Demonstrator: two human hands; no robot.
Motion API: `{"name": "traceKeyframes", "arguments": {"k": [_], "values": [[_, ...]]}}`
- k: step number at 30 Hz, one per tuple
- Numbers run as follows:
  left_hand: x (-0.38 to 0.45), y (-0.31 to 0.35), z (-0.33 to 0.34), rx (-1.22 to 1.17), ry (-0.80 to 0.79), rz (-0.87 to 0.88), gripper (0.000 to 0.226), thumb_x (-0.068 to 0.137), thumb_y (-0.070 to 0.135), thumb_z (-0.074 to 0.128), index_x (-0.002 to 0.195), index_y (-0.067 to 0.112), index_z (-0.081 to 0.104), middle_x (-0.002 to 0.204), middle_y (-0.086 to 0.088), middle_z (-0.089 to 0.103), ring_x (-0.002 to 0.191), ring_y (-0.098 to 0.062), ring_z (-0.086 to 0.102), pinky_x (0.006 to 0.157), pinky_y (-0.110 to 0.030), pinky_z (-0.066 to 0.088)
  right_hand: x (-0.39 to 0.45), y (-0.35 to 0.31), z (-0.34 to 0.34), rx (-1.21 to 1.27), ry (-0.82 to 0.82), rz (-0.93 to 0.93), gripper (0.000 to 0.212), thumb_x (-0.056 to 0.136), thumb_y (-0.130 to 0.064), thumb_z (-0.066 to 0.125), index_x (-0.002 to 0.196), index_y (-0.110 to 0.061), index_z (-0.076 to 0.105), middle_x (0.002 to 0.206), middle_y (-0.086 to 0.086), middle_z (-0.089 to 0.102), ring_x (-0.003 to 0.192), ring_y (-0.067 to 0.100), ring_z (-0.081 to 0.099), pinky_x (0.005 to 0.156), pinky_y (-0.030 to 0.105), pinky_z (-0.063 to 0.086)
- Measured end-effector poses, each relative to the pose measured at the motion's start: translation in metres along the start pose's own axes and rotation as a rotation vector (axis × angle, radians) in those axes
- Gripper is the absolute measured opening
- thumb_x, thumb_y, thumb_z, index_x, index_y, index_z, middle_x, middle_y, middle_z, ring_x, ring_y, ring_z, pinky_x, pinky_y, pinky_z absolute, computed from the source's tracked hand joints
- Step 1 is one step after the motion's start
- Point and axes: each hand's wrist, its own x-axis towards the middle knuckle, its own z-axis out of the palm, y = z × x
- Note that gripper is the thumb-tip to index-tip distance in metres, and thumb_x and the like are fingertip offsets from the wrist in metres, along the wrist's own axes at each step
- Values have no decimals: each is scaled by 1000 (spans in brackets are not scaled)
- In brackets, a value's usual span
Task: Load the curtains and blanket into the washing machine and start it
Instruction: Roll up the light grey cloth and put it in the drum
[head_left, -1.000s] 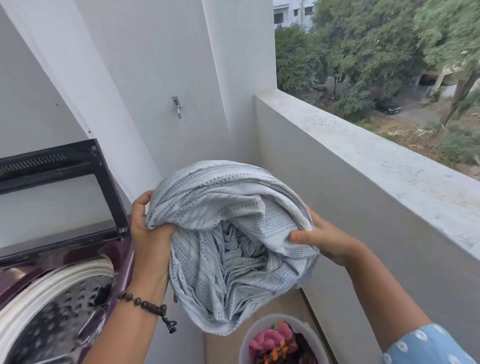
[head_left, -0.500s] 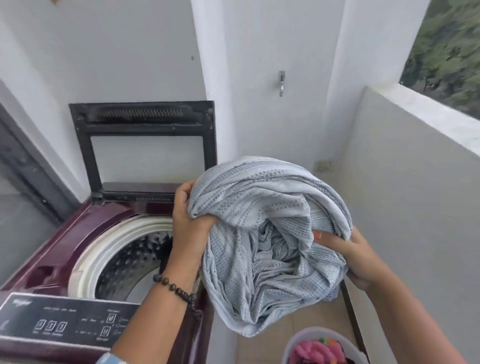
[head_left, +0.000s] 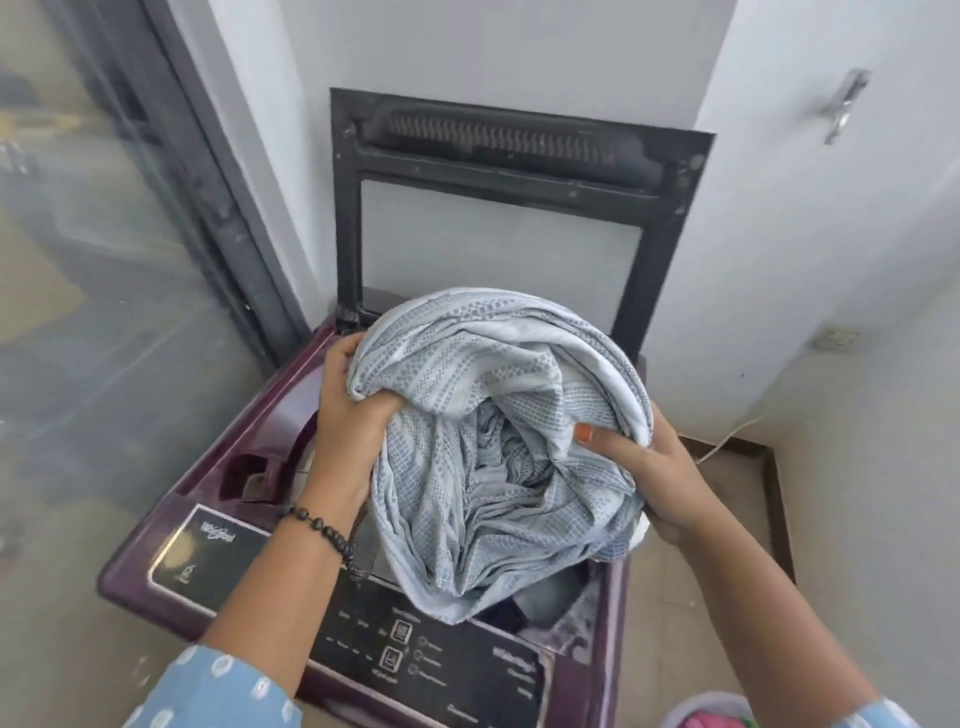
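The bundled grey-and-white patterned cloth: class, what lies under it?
Under the bundled grey-and-white patterned cloth, gripped by the left hand and right hand, sits the maroon top-loading washing machine. Its drum opening is mostly covered; the contents cannot be seen.

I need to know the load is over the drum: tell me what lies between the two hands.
In the head view, only the bundled blue-grey patterned cloth lies between the left hand and right hand; both grip its sides above the open washing machine.

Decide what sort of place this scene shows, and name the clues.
Probably a home laundry corner: a maroon top-loading washing machine with its dark-framed lid raised, a bundled grey-and-white patterned cloth, and a tub of colourful laundry.
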Motion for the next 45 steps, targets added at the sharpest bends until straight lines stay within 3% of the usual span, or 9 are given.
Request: {"name": "traceKeyframes", "arguments": {"k": [8,13,15,17,20,35,37,40,45], "values": [[63,-99,-66,384,-237,-494,91,73,19,84,146,30,30,135,11,50,124,-12,47,107,-43,40,69,70,65,-165,60,221,59,75,-12,82,125,-31,57,111,-2,70,101,18,68,97,45,52],[84,-134,-76,569,-421,-612,95,80,23,79,153,15,19,150,-5,43,122,-19,53,103,-32,37,91,112,77,-300,61,428,97,58,-42,87,144,-35,41,138,-3,56,126,24,55,106,46,44],[95,-144,-75,690,-498,-638,105,82,36,76,156,12,5,157,-11,31,87,-2,51,85,-21,43,99,121,82,-327,51,511,99,72,-35,82,153,-26,25,149,3,43,132,26,44,107,43,39],[106,-157,-75,741,-556,-639,110,79,43,75,156,10,2,133,-1,51,66,4,28,62,-15,35,106,133,84,-322,37,582,99,81,-28,76,156,-21,13,156,10,31,137,30,37,107,44,35],[121,-174,-75,859,-609,-673,109,81,47,72,156,10,2,78,15,29,59,2,27,52,-16,34,111,149,90,-327,28,707,99,86,-26,72,157,-17,3,161,14,21,143,34,30,111,46,31],[145,-224,-76,1155,-681,-669,92,92,45,62,152,-1,9,66,1,50,44,-5,39,37,-18,31,135,203,118,-367,-8,922,110,63,-39,73,153,-22,13,146,12,43,128,33,47,106,47,44],[146,-230,-79,1148,-693,-673,88,91,45,63,150,1,15,76,-1,57,51,-8,49,43,-19,39,137,211,122,-394,-80,925,106,63,-37,74,151,-23,16,141,10,47,122,30,52,100,44,48],[149,-234,-80,1112,-736,-626,82,89,46,64,151,12,22,137,-12,55,113,-25,60,90,-33,50,136,214,134,-496,-242,932,95,81,-33,69,154,-23,10,150,7,37,129,27,46,103,37,44],[137,-234,-68,1160,-831,-561,82,92,46,60,154,18,15,154,-13,37,135,-29,45,105,-38,41,133,222,150,-796,-475,867,86,97,-40,55,158,-17,-1,165,6,13,149,27,20,117,35,25]]}}
